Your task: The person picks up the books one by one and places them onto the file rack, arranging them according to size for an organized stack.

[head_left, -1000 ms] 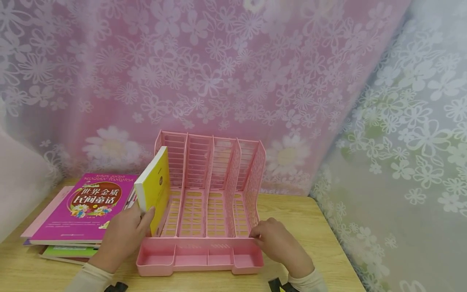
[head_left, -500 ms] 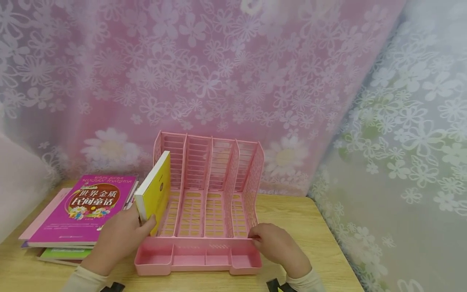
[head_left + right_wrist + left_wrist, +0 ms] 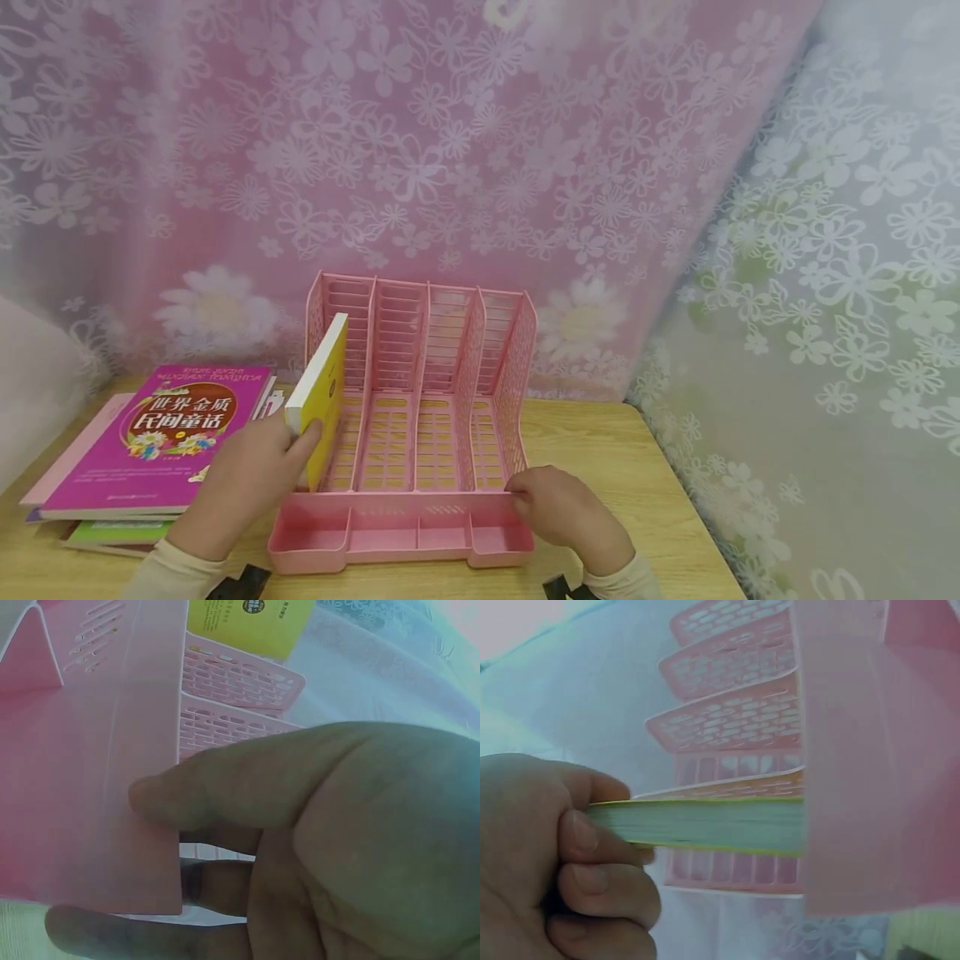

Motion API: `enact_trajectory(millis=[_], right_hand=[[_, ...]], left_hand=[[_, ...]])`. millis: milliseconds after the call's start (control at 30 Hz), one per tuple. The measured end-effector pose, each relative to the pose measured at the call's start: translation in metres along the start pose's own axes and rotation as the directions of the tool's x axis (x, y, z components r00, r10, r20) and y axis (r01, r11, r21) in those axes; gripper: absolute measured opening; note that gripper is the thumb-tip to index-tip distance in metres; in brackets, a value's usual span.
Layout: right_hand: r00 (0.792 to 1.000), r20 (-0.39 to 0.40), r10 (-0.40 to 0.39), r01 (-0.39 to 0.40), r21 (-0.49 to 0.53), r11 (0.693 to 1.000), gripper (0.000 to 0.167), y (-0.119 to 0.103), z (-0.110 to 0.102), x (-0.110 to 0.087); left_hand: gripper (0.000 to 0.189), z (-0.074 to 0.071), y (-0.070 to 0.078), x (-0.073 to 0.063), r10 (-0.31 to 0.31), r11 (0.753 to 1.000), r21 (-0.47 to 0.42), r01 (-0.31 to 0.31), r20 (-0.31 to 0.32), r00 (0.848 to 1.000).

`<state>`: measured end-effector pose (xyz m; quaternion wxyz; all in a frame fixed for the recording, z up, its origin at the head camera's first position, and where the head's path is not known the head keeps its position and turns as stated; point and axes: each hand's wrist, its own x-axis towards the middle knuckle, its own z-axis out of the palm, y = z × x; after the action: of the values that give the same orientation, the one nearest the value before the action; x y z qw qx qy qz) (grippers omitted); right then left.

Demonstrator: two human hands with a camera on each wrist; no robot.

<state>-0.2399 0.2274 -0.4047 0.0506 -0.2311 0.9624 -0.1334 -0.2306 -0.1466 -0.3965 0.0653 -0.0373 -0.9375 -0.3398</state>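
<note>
"What's changed?"
"My left hand (image 3: 251, 467), pinching the yellow book (image 3: 330, 404), has lowered it in the pink organizer (image 3: 390, 502)'s leftmost slot (image 3: 348, 446), probably nearly seated; my right hand (image 3: 566, 504) pinches the front wall (image 3: 97, 772)."

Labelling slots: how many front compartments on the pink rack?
4, along the front of the pink rack: leftmost compartment, second compartment, third compartment, rightmost compartment; none seem hidden.

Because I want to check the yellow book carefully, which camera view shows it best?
The head view: most of the yellow book is visible, though the left hand hides part. The left wrist view shows mainly its page edge; the right wrist view shows just part of its printed cover, cut off at the picture's top.
</note>
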Motion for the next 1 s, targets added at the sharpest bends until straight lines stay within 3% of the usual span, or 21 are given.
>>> enact_trajectory(millis=[200, 333, 567, 767, 1000], right_hand=[[0.997, -0.015, -0.071, 0.071, 0.009, 0.997, 0.014, 0.003, 0.000, 0.000], [0.996, -0.015, -0.089, 0.089, 0.019, 0.996, 0.014, 0.005, 0.000, 0.001], [0.997, 0.006, -0.078, 0.077, 0.033, 0.996, 0.013, 0.005, 0.000, 0.002], [0.997, 0.007, -0.074, 0.074, 0.024, 0.997, 0.012, 0.005, 0.000, 0.003], [0.998, 0.006, -0.062, 0.062, 0.007, 0.998, 0.013, 0.006, 0.001, 0.002]], left_hand=[[0.046, 0.008, 0.002, 0.005, 0.000, 1.000, -0.027, -0.002, -0.070, 0.998], [0.051, 0.012, 0.000, 0.009, -0.033, 0.997, -0.073, 0.026, -0.090, 0.995], [0.062, 0.016, -0.003, 0.015, -0.139, 0.976, -0.173, 0.131, -0.033, 0.990], [0.060, 0.020, -0.005, 0.019, -0.135, 0.978, -0.163, 0.128, -0.030, 0.990], [0.049, 0.025, -0.006, 0.021, -0.052, 0.993, -0.108, 0.043, -0.076, 0.996]])
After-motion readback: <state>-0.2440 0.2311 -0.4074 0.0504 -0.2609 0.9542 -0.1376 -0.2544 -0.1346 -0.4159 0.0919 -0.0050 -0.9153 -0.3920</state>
